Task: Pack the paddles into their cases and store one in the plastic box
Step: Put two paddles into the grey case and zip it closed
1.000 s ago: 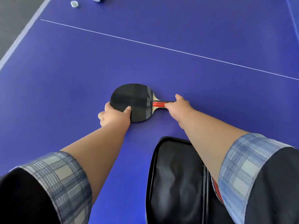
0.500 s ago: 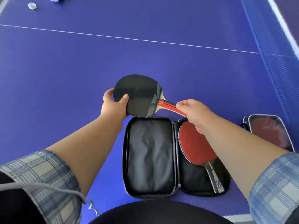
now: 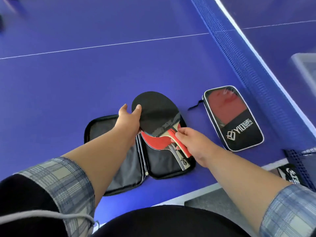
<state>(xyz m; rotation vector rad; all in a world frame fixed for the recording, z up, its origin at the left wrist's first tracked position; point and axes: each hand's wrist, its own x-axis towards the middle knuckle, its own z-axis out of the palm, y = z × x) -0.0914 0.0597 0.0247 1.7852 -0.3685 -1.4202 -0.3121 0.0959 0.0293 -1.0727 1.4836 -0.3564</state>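
Black-faced wooden paddle [image 3: 153, 112] has moved over the open black zip case [image 3: 102, 130]; your left hand [image 3: 129, 119] grips the blade, your right hand [image 3: 189, 139] pinches the handle. Seating is next.

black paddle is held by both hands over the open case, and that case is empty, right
No. In the head view the left hand and right hand hold the black paddle over the open case, but the case is not empty: a red paddle lies in it.
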